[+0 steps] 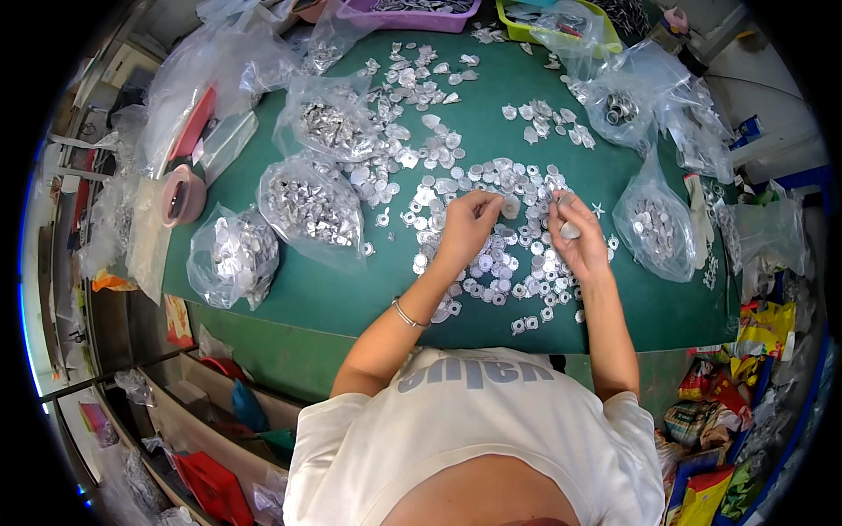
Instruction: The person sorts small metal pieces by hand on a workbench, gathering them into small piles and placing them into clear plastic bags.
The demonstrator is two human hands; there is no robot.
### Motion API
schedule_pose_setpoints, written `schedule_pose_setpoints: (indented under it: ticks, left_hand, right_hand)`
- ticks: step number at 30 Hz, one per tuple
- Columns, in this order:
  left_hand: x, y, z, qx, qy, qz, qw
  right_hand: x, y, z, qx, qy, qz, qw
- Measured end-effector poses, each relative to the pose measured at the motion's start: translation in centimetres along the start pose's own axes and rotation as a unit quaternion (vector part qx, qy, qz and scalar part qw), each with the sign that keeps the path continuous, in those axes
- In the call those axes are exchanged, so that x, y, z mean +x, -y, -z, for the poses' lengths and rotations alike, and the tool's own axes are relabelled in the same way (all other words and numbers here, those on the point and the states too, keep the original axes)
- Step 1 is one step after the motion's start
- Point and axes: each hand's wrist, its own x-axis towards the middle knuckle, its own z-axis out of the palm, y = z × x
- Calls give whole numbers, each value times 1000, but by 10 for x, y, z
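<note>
Flat, shiny round metal discs (517, 250) spread loose across a matte green table (333, 298), more heaped in crinkled clear plastic bags (311, 206). Left hand (467, 226) bent at the wrist, fingertips pinching one disc (510, 207) above the pile, thin bangle (405, 314) on the forearm. Right hand (576, 237) curled, clasping a small pale rounded piece (570, 231) just beside.
</note>
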Motion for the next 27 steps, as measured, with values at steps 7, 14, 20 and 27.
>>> schedule_pose_setpoints:
  ticks: [7,14,20,27]
  left_hand:
    - [-11,-29,3,-228,26,169,959]
    - [-4,-18,7,-239,25,174,955]
    - [1,-2,22,-236,-60,163,956]
    - [3,6,22,-222,-88,122,963]
  right_hand:
    - [-11,-6,-37,-187,27,17,982]
    - [-1,-1,-43,-110,12,-66,992]
    - [106,20,-77,-173,109,-78,976]
    - [237,68,-144,-60,59,-23,996]
